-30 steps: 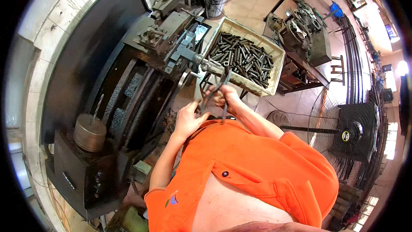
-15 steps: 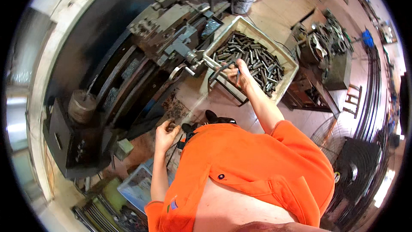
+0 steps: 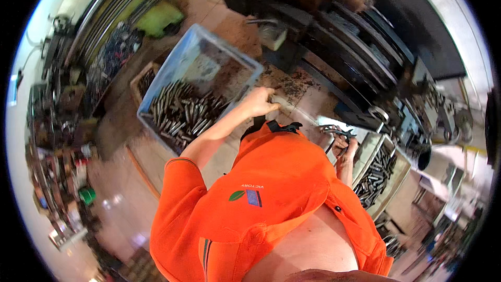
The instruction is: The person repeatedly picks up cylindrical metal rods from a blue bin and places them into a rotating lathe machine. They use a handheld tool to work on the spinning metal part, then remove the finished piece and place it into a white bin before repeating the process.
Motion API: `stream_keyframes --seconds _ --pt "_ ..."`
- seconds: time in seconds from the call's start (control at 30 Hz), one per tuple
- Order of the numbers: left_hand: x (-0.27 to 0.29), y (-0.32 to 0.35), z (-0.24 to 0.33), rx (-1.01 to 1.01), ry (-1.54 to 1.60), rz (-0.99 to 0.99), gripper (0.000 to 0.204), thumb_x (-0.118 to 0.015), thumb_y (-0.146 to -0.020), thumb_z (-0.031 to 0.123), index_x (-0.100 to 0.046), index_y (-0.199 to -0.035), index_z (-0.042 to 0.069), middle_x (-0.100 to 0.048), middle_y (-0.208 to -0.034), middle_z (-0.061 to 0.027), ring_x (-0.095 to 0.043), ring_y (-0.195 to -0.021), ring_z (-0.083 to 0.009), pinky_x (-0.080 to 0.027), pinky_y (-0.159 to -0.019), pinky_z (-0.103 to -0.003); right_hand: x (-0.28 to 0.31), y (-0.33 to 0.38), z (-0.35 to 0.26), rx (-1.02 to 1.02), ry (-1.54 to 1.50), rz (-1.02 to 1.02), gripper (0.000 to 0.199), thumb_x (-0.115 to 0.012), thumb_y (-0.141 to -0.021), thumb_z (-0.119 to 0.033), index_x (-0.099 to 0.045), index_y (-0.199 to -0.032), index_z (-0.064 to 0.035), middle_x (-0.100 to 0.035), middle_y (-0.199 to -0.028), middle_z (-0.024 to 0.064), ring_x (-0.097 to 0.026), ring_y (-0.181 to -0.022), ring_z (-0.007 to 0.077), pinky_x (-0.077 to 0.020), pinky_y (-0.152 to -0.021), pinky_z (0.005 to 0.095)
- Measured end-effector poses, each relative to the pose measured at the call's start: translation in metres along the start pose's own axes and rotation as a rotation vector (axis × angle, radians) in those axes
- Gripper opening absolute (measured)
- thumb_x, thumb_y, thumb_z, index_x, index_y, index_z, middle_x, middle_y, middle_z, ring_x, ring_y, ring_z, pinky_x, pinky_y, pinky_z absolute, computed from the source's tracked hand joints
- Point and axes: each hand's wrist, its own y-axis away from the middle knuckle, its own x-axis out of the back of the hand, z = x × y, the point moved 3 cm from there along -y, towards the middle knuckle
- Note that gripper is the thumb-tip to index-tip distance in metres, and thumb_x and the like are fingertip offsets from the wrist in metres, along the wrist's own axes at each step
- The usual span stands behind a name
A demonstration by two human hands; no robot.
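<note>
Head view: left hand point(image 3: 259, 103) gripping short grey metal rod point(image 3: 283, 103) beside clear blue plastic bin point(image 3: 172, 70) of grey metal rods; right hand point(image 3: 345, 143) closed around dark metal tongs point(image 3: 335, 131), next to beige crate point(image 3: 365, 149) of dark rods; orange shirt point(image 3: 266, 198) below
</note>
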Motion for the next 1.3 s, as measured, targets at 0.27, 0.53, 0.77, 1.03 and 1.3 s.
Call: stream_keyframes --seconds 0.27,0.53,0.77,1.03,1.3 --pt "0.103 0.115 -0.174 0.451 0.025 0.387 0.038 -0.063 -0.070 0.022 -0.059 -0.095 -0.008 -0.060 -0.068 -0.0159 -0.057 -0.061 -0.0187 -0.046 -0.059 -0.035 -0.039 -0.053 0.042 -0.179 0.196 -0.037 0.056 -0.041 -0.083 -0.037 -0.040 -0.120 0.0058 -0.045 -0.122 0.0219 -0.039 -0.046 0.0035 -0.0360 -0.045 0.0155" --pt "0.113 0.165 -0.244 0.640 -0.155 0.376 0.033 -0.064 -0.067 0.028 -0.064 -0.090 0.004 -0.063 -0.078 -0.0193 -0.061 -0.078 -0.0339 -0.048 -0.070 -0.041 -0.059 -0.062 0.084 -0.309 0.264 0.016 0.057 -0.034 -0.084 -0.040 -0.044 -0.113 0.0082 -0.052 -0.108 0.0215 -0.036 -0.046 0.0041 -0.0329 -0.042 0.0160" --pt "0.065 0.143 -0.321 0.514 -0.463 0.282 0.028 -0.060 -0.072 0.024 -0.061 -0.094 0.006 -0.061 -0.094 -0.0149 -0.058 -0.088 -0.0311 -0.047 -0.077 -0.041 -0.064 -0.057 0.089 -0.307 0.342 0.057 0.057 -0.026 -0.088 -0.044 -0.047 -0.109 0.0051 -0.052 -0.111 0.0222 -0.034 -0.045 0.0051 -0.0305 -0.041 0.0177" --pt "0.055 0.146 -0.351 0.439 -0.541 0.263 0.025 -0.057 -0.070 0.019 -0.062 -0.089 0.004 -0.061 -0.092 -0.0150 -0.059 -0.085 -0.0301 -0.048 -0.075 -0.040 -0.049 -0.057 0.062 -0.267 0.360 0.071 0.048 -0.030 -0.090 -0.036 -0.047 -0.104 0.0066 -0.050 -0.112 0.0267 -0.034 -0.046 0.0051 -0.0318 -0.043 0.0182" --pt "0.082 0.178 -0.305 0.260 -0.204 0.518 0.020 -0.064 -0.071 0.013 -0.058 -0.075 -0.006 -0.061 -0.069 -0.0156 -0.061 -0.062 -0.0263 -0.051 -0.058 -0.035 -0.065 -0.051 0.049 -0.191 0.567 0.016 0.044 -0.028 -0.088 -0.031 -0.048 -0.102 0.0050 -0.054 -0.104 0.0230 -0.034 -0.044 0.0046 -0.0309 -0.040 0.0172"
